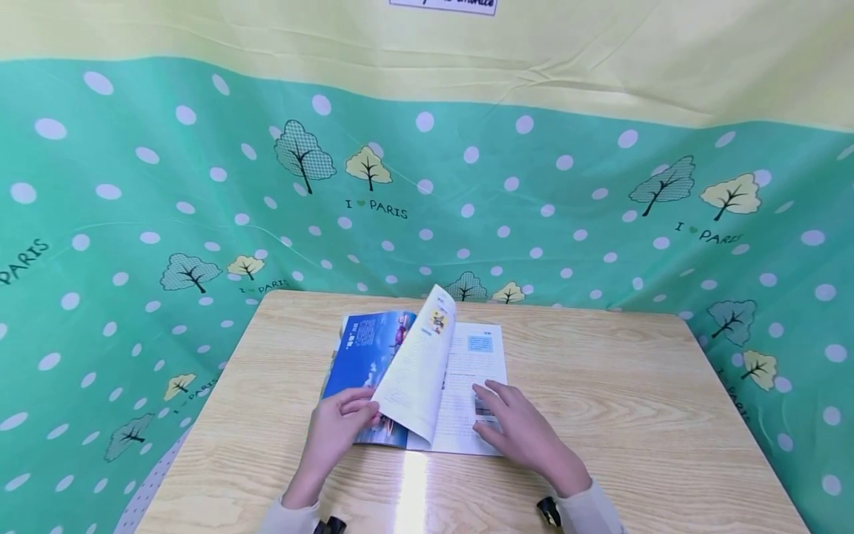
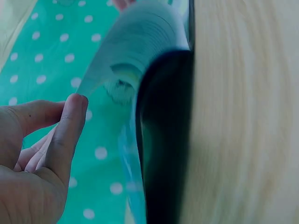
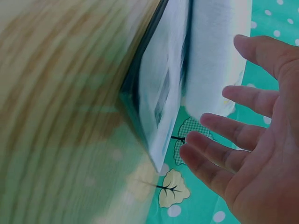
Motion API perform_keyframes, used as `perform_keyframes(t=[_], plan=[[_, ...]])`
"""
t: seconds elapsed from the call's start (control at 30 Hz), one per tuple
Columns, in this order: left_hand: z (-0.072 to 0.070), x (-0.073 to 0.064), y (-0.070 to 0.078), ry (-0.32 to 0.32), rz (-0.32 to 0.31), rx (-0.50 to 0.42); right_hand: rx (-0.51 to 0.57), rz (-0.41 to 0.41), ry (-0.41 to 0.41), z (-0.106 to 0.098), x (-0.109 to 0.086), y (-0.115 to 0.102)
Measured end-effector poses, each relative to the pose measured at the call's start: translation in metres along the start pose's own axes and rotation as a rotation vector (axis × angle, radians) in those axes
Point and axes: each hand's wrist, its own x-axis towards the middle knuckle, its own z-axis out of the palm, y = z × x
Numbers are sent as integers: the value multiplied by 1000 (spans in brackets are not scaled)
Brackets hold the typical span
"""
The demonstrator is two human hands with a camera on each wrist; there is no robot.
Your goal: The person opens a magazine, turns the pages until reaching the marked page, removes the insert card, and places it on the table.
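An open magazine (image 1: 470,423) lies on the table, with a blue picture page on its left side and a printed text page on its right. One white page (image 1: 416,371) stands raised and curved between them. My left hand (image 1: 336,430) pinches the lower left corner of that page between thumb and fingers; the left wrist view shows the same grip on the lifted page (image 2: 140,37). Over the right-hand page, my right hand (image 1: 523,430) is spread. In the right wrist view its fingers (image 3: 238,130) are apart and relaxed, holding nothing.
The magazine rests on a light wood table (image 1: 620,393). A green and cream curtain (image 1: 467,170) with white dots and printed trees hangs behind the table and along its sides. Light reflects off the table's front part. Black straps (image 1: 548,512) show at both wrists.
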Motion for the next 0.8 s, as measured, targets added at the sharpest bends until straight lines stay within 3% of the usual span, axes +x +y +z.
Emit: perform_keyframes(t=[0.4, 0.57, 0.8], plan=[[-46, -16, -18, 163, -101, 118, 6, -7, -139, 6, -6, 9], [-60, -23, -22, 182, -143, 238, 18, -22, -195, 9, -6, 12], [-70, -28, -26, 198, -170, 292, 8, -25, -222, 13, -5, 13]])
